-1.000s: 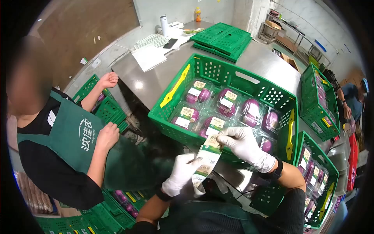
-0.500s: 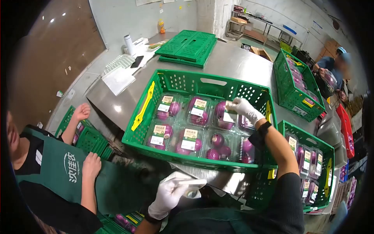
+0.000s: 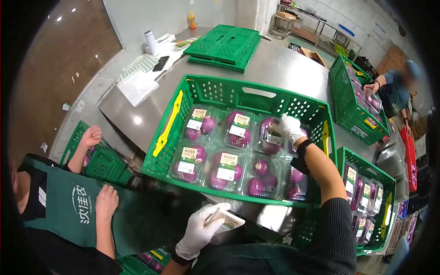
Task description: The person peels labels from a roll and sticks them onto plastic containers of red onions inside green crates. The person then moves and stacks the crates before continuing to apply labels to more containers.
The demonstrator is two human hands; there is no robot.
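My left hand, in a white glove, grips a small stack of printed labels below the front edge of the green crate. Inside that crate, clear plastic boxes of purple, onion-like vegetables stand in two rows. My gloved right hand is over the back row, fingers curled at the right edge of a label on the third box. Its fingertips are partly hidden. Labelled boxes fill the left side. A front-row box shows no label on its lid.
Folded green crates, papers, a phone and a white bottle lie on the steel table. More filled crates stand right. A co-worker's hand is at left; another person handles a box at far right.
My right hand has moved slightly right across the third back-row box, whose label now shows more. My left hand has tilted the label stack, turning its printed face into view.
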